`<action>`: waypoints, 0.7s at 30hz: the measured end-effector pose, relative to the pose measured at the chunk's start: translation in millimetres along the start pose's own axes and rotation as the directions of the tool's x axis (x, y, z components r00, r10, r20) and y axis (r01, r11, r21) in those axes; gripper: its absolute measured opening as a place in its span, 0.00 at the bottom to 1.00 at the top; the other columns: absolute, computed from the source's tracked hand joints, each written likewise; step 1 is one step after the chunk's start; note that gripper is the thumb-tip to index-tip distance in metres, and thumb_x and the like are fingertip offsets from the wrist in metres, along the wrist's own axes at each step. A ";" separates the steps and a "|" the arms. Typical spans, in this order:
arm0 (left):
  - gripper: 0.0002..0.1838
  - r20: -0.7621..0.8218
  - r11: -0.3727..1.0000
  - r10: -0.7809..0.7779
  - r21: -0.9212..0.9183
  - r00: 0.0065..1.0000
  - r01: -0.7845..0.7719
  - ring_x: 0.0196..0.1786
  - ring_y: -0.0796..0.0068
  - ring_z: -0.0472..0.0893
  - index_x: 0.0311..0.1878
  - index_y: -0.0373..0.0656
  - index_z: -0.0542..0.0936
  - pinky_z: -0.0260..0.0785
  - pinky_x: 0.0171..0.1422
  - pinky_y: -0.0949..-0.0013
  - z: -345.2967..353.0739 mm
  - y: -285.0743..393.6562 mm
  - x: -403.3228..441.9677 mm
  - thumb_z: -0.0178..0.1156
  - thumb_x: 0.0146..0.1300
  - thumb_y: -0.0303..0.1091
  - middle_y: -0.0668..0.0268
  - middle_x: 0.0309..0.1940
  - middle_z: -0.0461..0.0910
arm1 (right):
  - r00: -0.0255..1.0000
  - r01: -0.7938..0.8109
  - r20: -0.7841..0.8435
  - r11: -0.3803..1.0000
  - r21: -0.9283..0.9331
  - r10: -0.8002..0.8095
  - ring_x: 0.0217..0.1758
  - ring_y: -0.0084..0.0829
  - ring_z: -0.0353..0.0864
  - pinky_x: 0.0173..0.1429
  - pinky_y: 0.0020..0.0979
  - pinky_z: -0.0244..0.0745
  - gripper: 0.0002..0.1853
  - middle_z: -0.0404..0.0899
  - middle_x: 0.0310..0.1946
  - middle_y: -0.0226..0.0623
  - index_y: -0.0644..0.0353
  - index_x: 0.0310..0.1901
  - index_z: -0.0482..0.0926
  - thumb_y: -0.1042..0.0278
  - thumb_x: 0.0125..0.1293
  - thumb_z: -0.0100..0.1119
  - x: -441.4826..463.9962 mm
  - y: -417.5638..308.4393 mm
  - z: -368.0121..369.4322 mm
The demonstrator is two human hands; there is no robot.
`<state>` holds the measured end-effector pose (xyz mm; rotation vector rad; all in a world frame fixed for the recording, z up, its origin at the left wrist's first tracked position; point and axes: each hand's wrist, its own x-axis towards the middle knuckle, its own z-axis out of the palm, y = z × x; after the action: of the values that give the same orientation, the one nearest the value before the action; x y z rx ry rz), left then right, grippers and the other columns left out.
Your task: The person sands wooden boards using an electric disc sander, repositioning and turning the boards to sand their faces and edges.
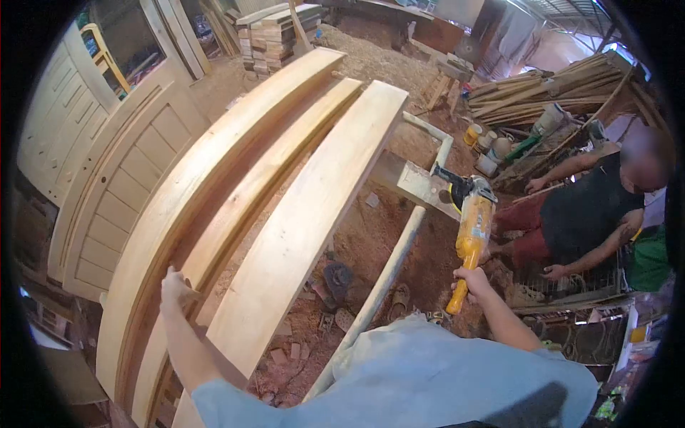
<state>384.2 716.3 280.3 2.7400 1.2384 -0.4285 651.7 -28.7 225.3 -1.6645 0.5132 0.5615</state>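
My right hand (471, 282) is wrapped round the rear handle of a yellow angle grinder (477, 217). The grinder's dark head and guard point away from me, beside the end of a wooden support beam (414, 182). My left hand (177, 289) is at the middle curved wooden board (275, 171), its fingers bent over the edge; part of the grip is hidden. Left of it stands a wider curved board (207, 160), and to the right lies a broad pale board (314, 221). All three run side by side, away from me.
A co-worker (585, 207) sits at the right, both hands low. Panelled wooden doors (132, 182) lean at the left. Stacked timber (275, 39) and a pile of wood strips (549, 89) stand behind. A pale rail (389, 285) crosses below the boards, over sawdust, offcuts and sandals.
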 end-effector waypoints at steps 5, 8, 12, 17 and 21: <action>0.25 -0.009 0.997 0.053 -0.058 0.999 -0.054 0.47 0.46 0.88 0.38 0.35 0.86 0.80 0.55 0.54 -46.9 1.0 0.2 0.82 0.30 0.29 0.49 0.41 0.87 | 0.999 -0.040 -0.025 0.999 0.017 0.040 0.26 0.36 0.85 0.30 0.40 0.83 0.17 0.78 0.32 0.38 0.65 0.49 0.73 0.72 0.63 0.68 -11.4 -4.1 4.5; 0.20 0.219 0.935 0.105 -0.354 0.970 -0.022 0.44 0.55 0.86 0.39 0.35 0.81 0.77 0.49 0.58 -56.4 -26.1 22.8 0.76 0.42 0.28 0.49 0.36 0.85 | 0.999 0.029 -0.042 0.999 0.018 -0.028 0.26 0.35 0.84 0.30 0.40 0.82 0.15 0.78 0.31 0.37 0.64 0.46 0.74 0.72 0.63 0.68 -7.6 0.3 -5.2; 0.06 -0.436 0.992 0.063 -0.069 0.898 -0.103 0.38 0.42 0.87 0.32 0.37 0.83 0.76 0.43 0.47 -10.0 -43.9 58.4 0.56 0.55 0.23 0.45 0.31 0.85 | 1.000 -0.013 -0.024 1.000 0.013 0.013 0.24 0.35 0.84 0.30 0.39 0.81 0.11 0.78 0.29 0.37 0.64 0.42 0.77 0.72 0.62 0.69 -6.7 -3.7 -0.7; 0.03 -0.726 0.987 -0.162 -0.112 0.668 0.118 0.38 0.41 0.85 0.29 0.39 0.79 0.75 0.44 0.44 2.4 22.1 24.2 0.58 0.51 0.24 0.49 0.31 0.84 | 0.999 0.037 -0.016 0.998 0.045 -0.036 0.24 0.35 0.83 0.29 0.38 0.80 0.10 0.78 0.27 0.36 0.65 0.38 0.78 0.71 0.61 0.69 -8.1 5.9 2.8; 0.06 -0.840 0.965 -0.242 -0.158 0.486 0.208 0.48 0.52 0.85 0.31 0.43 0.81 0.76 0.51 0.47 14.7 20.9 47.3 0.59 0.47 0.26 0.60 0.42 0.86 | 0.998 0.048 -0.032 0.998 0.031 -0.047 0.23 0.34 0.83 0.30 0.37 0.80 0.08 0.78 0.26 0.35 0.64 0.35 0.79 0.70 0.62 0.68 -10.0 -2.4 1.7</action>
<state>426.4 733.4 251.8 2.7705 1.7387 1.1203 645.2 -26.4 233.1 -1.6527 0.5016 0.4909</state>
